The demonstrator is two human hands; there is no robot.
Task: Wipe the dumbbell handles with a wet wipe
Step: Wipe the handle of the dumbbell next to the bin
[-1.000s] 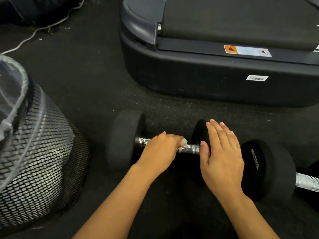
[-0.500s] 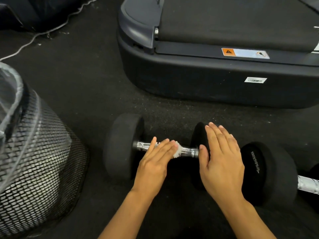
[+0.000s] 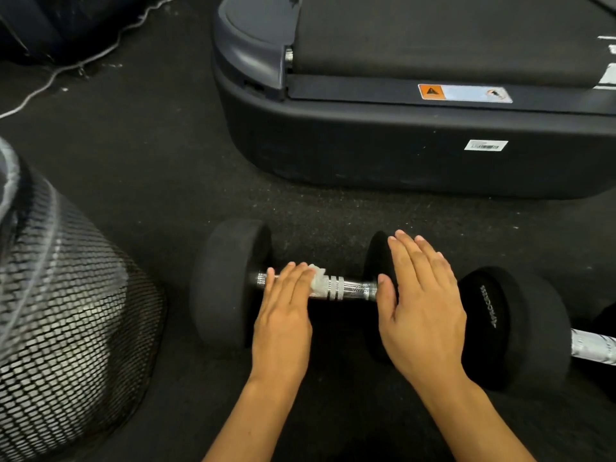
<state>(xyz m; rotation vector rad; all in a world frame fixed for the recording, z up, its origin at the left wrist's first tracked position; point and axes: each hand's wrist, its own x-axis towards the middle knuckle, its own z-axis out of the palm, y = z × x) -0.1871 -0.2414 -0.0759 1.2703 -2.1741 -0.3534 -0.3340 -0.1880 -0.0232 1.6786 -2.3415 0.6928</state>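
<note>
Your left hand [image 3: 283,315] lies flat, fingers straight, pressing a white wet wipe [image 3: 318,281] onto the chrome handle [image 3: 346,290] of the near dumbbell [image 3: 230,281]; no closed grasp. Your right hand [image 3: 421,305] rests open, palm down, on that dumbbell's right head [image 3: 378,258], holding nothing. The dumbbell lies on dark floor [image 3: 160,168], between a mesh bin [image 3: 73,315] and a 2nd dumbbell [image 3: 520,325]. A treadmill base [image 3: 383,155] sits beyond.
</note>
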